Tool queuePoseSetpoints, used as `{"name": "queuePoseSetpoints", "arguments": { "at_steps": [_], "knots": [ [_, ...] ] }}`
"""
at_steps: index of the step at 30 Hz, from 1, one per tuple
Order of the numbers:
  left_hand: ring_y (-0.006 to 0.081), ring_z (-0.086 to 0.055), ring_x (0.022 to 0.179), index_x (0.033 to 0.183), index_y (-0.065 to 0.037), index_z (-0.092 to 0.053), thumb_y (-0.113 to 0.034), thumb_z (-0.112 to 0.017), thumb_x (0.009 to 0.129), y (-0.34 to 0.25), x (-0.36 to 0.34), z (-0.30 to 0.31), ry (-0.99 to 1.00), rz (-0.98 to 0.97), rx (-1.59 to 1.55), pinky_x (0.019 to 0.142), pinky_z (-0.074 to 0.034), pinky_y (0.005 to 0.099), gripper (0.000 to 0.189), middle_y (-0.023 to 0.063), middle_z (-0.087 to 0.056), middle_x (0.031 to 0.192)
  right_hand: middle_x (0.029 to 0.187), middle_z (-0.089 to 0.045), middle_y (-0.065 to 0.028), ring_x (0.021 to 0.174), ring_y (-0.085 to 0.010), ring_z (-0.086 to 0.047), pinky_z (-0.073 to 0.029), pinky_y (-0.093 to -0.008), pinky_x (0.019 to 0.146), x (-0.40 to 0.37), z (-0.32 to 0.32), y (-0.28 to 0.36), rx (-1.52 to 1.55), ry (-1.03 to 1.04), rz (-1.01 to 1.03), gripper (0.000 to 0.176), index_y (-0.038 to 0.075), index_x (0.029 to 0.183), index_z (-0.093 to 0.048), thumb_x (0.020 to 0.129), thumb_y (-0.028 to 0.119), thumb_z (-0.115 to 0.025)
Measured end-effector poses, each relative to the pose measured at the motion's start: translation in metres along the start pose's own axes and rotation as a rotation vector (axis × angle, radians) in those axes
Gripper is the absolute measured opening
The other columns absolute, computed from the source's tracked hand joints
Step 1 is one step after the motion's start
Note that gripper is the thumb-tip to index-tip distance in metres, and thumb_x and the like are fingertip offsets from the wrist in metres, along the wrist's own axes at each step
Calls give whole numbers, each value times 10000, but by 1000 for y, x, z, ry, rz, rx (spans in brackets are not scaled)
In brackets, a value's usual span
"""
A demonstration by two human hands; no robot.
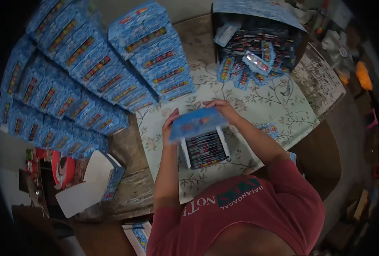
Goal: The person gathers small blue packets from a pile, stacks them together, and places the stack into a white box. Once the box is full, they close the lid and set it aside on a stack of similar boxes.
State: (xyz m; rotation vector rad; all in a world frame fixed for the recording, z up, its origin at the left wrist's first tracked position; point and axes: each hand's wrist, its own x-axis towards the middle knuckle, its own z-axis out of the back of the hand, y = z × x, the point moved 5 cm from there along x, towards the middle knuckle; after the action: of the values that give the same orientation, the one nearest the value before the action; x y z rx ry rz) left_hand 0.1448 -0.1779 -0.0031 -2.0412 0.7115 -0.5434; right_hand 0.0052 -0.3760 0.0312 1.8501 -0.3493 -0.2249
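Note:
In front of my body, a blue printed cardboard box (pixel 229 148) stands open on the cloth, packed with a tight row of thin flat packets (pixel 206 149). Its blue lid (pixel 198 123) is tilted up and slightly blurred. My left hand (pixel 170 120) grips the lid's left edge, fingers curled round it. At the far right edge of the lid, my right hand (pixel 224 109) is closed on the cardboard; some fingertips are hidden. One loose blue packet (pixel 269 130) lies near my right forearm.
Tall stacks of blue boxes (pixel 76 55) rise at the left, with another stack (pixel 155 55) beside them. A dark carton (pixel 257 13) spills packets at the upper right. An open white-flapped box (pixel 89 183) and a red round object (pixel 63 170) lie lower left.

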Motion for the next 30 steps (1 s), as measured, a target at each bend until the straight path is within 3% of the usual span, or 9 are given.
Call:
{"name": "queuePoseSetpoints", "arguments": {
  "at_steps": [2, 3, 5, 7, 9, 15, 22, 25, 30],
  "knots": [
    [274, -346, 1324, 976, -25, -680, 43, -522, 823, -3, -6, 6, 44, 1, 60, 1058, -332, 375, 230, 139, -474, 1351, 1262, -563, -113, 1203, -258, -488, -351, -342, 1027, -6, 9, 6, -261, 125, 122, 256, 21, 995, -671, 829, -24, -482],
    [274, -298, 1349, 997, -37, -681, 24, -506, 840, -18, -17, 0, 93, -37, 315, 1084, -278, 387, 242, 132, -458, 1368, 1262, -563, -113, 1203, -258, -488, -351, -342, 1027, -14, 15, 10, -266, 113, 133, 256, 21, 995, -671, 829, -24, -482],
    [274, -250, 1373, 1018, -48, -681, 5, -491, 856, -40, -47, -10, 130, -91, 570, 1109, -224, 399, 255, 126, -441, 1385, 1264, -560, -107, 1254, -287, -441, -328, -392, 1053, -42, 2, 24, -931, 276, 580, 253, 52, 1040, -670, 843, 49, -511],
    [294, -179, 1397, 1121, -72, -648, -106, -527, 877, -51, -86, -27, 380, -63, 868, 1120, -152, 444, 274, 114, -405, 1417, 1300, -525, -104, 1295, -303, -385, -296, -455, 1070, -91, -28, 30, -1133, 395, 533, 300, 62, 1126, -628, 854, 178, -574],
    [327, -166, 1397, 1255, -75, -550, -249, -589, 865, -64, -130, -65, 531, -143, 1334, 1098, -173, 505, 429, 106, -374, 1437, 1353, -470, -98, 1331, -283, -333, -263, -489, 1079, -138, -60, 36, -1280, 414, 445, 467, 82, 1214, -564, 831, 340, -638],
    [360, -219, 1371, 1342, -55, -428, -365, -665, 796, -61, -159, -88, 547, -234, 1651, 1056, -238, 553, 671, 99, -321, 1463, 1378, -436, -79, 1341, -267, -314, -246, -499, 1082, -157, -64, 20, -1290, 335, 492, 589, 108, 1263, -521, 793, 438, -651],
    [321, -358, 1305, 1296, -42, -478, -240, -695, 759, -42, -157, -83, 599, -593, 1749, 1027, -336, 477, 612, 120, -401, 1405, 1307, -515, -39, 1270, -213, -418, -335, -444, 1041, -153, -61, 10, -1379, 212, 760, 479, 136, 1201, -574, 803, 392, -645],
    [299, -377, 1298, 1285, -42, -490, -215, -689, 764, -43, -156, -82, 645, -549, 1752, 1022, -349, 463, 583, 119, -420, 1391, 1267, -548, -18, 1234, -193, -456, -368, -427, 1014, -150, -60, 12, -1267, 243, 665, 443, 138, 1167, -598, 800, 381, -647],
    [318, -330, 1325, 1312, -26, -448, -190, -669, 787, -48, -165, -90, 589, -445, 1727, 1034, -326, 480, 593, 141, -378, 1416, 1272, -544, -1, 1234, -204, -452, -363, -438, 1014, -163, -65, 11, -1281, 204, 744, 412, 141, 1158, -605, 806, 349, -649]
  ]
}}
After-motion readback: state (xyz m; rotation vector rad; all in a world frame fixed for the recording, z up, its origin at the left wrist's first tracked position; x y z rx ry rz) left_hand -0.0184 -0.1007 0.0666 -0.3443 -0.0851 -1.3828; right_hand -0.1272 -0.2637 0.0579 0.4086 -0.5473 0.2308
